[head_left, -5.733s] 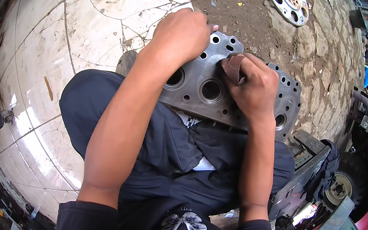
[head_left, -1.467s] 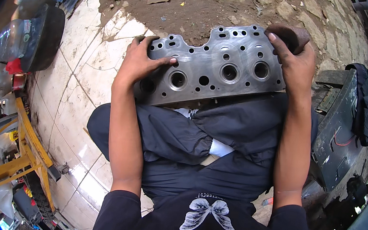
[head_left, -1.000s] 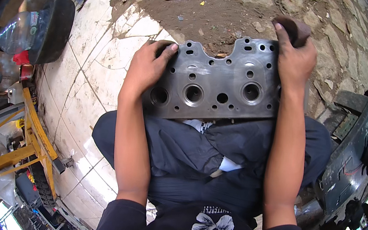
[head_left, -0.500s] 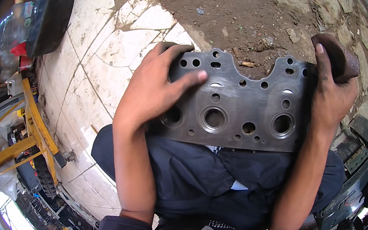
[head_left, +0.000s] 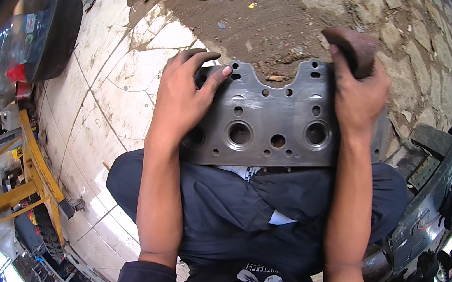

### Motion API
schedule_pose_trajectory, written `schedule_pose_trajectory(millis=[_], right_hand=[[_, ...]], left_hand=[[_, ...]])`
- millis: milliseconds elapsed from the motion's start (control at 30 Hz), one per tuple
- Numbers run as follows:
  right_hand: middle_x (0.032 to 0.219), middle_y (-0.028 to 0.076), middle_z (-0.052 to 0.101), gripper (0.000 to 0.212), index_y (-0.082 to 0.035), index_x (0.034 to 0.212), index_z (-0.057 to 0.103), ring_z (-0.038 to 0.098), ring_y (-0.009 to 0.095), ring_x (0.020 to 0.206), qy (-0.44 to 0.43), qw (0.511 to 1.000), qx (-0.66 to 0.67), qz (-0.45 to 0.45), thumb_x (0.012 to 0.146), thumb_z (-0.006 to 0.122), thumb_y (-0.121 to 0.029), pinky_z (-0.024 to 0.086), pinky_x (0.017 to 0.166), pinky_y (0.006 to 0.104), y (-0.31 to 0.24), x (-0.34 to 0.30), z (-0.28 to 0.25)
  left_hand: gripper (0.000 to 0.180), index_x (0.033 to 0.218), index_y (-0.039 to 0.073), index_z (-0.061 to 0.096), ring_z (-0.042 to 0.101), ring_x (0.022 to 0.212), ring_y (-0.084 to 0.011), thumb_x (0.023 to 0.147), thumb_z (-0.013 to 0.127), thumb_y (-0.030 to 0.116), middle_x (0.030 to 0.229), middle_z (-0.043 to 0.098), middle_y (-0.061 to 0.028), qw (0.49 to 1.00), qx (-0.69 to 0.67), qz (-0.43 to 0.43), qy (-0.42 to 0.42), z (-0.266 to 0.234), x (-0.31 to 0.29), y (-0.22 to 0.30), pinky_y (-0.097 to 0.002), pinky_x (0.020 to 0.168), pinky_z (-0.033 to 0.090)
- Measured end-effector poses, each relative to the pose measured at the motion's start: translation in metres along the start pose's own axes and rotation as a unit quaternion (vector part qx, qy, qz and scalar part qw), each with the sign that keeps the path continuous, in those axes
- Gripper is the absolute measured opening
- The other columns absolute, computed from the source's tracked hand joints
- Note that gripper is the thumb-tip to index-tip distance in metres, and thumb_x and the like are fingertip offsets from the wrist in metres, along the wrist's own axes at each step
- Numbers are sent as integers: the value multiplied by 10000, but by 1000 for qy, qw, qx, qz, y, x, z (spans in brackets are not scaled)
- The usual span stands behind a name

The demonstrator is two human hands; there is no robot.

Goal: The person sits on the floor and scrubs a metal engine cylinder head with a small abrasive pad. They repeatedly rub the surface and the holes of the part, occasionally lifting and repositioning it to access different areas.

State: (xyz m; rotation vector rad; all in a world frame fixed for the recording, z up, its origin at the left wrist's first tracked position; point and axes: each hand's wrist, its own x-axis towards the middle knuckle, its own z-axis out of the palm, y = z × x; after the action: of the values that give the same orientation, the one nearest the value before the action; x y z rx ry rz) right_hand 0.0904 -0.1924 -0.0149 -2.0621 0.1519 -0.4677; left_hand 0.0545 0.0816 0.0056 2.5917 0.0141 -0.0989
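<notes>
A grey metal cylinder head (head_left: 264, 109) lies across my lap, its flat, scuffed face up, with round valve seats, several holes and a curved cut-out in the far edge. My left hand (head_left: 183, 96) grips its left end, fingers over the far edge and thumb on the face. Toward the right end is my right hand (head_left: 360, 98), closed on a curled piece of brown sandpaper (head_left: 361, 48). The sandpaper stands up past the far edge, its dark inner side partly showing. The right hand and wrist hide part of the face; whether they touch it I cannot tell.
Cracked white tiles (head_left: 116, 71) cover the floor at left, with bare dirt (head_left: 269, 22) and flat stones (head_left: 410, 62) beyond. A yellow metal frame (head_left: 36, 168) stands at left below a black container (head_left: 61, 36). At right is a dark metal part (head_left: 424, 182).
My right hand has moved left with the sandpaper, uncovering the cylinder head's right end. My left thumb has drawn toward its fingers. The whole view has shifted, so the scene sits further left.
</notes>
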Motion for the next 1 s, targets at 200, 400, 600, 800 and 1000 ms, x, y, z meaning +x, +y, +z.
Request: schedule_pose_trajectory(millis=[200,400,600,800,1000], right_hand=[[1131,169,781,365,-18,1141,785,784,278,993,-110,990,70,-60,782,823,-75,619,860,375,-15,-16,6],[1288,123,705,549,-117,1202,788,687,355,1127,-157,961,31,-225,660,819,-34,563,977,429,-26,-46,21],[1455,97,603,522,-137,1223,779,598,351,1245,-210,927,-15,-311,711,856,-201,481,1069,487,-36,-57,20],[1171,176,737,250,-37,1074,749,742,349,981,-139,965,123,-185,882,836,-171,596,833,400,-43,-56,25],[974,109,798,276,-3,1118,755,751,173,897,-218,960,171,-30,904,841,-155,582,829,316,-37,-41,22]], left_hand=[[319,1227,40,748,694,1129,-322,1057,649,291,1201,731,-170,972,-217,82,33,9,-15,38,-395,1008,517],[565,1284,-68,669,664,1034,-177,1106,569,459,1112,737,-118,888,-458,10,-27,24,-24,40,-328,941,511],[420,1224,-25,695,676,997,-161,1074,642,364,1100,730,-89,809,-581,-91,-19,34,-18,29,-299,898,541],[286,1201,-10,710,690,1003,-162,1051,669,230,1101,741,-90,816,-566,-112,12,34,-11,23,-309,910,555],[270,1191,-31,720,703,1028,-154,1010,753,166,1100,772,-106,871,-489,-11,39,32,-15,33,-297,948,544]])
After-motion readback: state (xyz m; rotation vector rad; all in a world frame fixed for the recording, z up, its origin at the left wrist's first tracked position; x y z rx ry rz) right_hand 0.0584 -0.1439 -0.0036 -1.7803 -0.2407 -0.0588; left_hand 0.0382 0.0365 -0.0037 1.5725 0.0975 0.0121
